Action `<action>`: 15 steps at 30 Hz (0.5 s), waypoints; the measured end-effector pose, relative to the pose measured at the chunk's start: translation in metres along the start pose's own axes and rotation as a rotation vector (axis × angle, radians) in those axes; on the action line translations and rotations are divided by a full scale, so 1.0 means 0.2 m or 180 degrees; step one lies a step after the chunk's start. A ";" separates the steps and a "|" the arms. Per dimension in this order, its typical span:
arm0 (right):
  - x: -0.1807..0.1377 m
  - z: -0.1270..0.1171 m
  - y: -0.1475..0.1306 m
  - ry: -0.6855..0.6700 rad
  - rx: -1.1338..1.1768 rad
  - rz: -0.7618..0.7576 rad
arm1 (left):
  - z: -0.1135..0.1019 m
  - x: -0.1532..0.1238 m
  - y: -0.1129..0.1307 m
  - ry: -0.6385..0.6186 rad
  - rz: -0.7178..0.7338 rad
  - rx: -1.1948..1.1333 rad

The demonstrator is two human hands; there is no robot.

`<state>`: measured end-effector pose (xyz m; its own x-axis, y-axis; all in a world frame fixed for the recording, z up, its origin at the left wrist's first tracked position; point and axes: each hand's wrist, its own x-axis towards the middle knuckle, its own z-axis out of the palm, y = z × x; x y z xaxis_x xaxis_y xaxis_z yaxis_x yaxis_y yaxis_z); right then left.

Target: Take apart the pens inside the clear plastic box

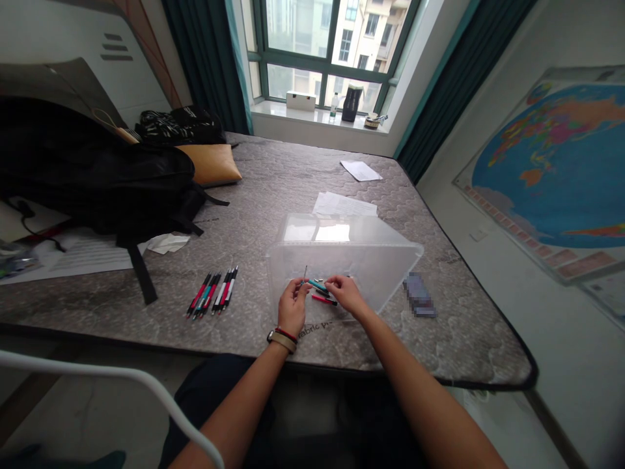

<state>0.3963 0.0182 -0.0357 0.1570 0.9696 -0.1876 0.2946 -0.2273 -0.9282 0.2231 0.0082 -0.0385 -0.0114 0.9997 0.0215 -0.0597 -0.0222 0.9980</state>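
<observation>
My left hand (293, 303) pinches a thin pen refill that points upward, just above the near edge of the mattress. My right hand (344, 291) is closed on the teal pen barrel (317, 284) that lies between both hands. A red pen (323, 299) rests on the mattress just below them. Right behind the hands stands a clear plastic box (342, 260). A row of several red, teal and black pens (213, 293) lies to the left.
A black backpack (97, 182) and a tan cushion (208, 163) fill the left side. Papers (344, 205) lie beyond the box, another sheet (360, 170) farther back. A blurred small object (418, 294) sits right of the box. A white chair rail (122, 384) is at the lower left.
</observation>
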 end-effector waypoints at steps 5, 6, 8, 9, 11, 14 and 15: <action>-0.01 0.05 0.01 -0.0162 -0.2275 -0.0665 | 0.00 -0.01 0.01 -0.0045 -0.0032 -0.0023; -0.01 0.05 0.01 -0.0176 -0.2438 -0.0665 | 0.00 -0.01 0.02 -0.0056 -0.0036 -0.0022; -0.01 0.06 0.01 -0.0142 -0.2608 -0.0623 | 0.00 -0.01 0.02 -0.0067 -0.0024 0.0007; -0.01 0.06 0.01 -0.0119 -0.2622 -0.0605 | 0.00 -0.01 0.02 -0.0068 -0.0012 0.0029; 0.00 0.06 0.00 -0.0059 -0.2490 -0.0623 | 0.00 -0.01 0.01 -0.0079 0.0009 0.0055; 0.00 0.04 -0.02 0.0192 -0.1773 -0.0662 | 0.00 0.00 -0.01 -0.0103 0.0050 0.0057; 0.00 0.02 -0.04 0.0296 -0.1371 -0.0656 | 0.00 0.00 -0.02 -0.0107 0.0059 0.0058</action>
<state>0.3897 0.0205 -0.0291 0.1323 0.9906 0.0339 0.6889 -0.0673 -0.7218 0.2237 0.0078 -0.0415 0.0213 0.9989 0.0418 -0.0418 -0.0409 0.9983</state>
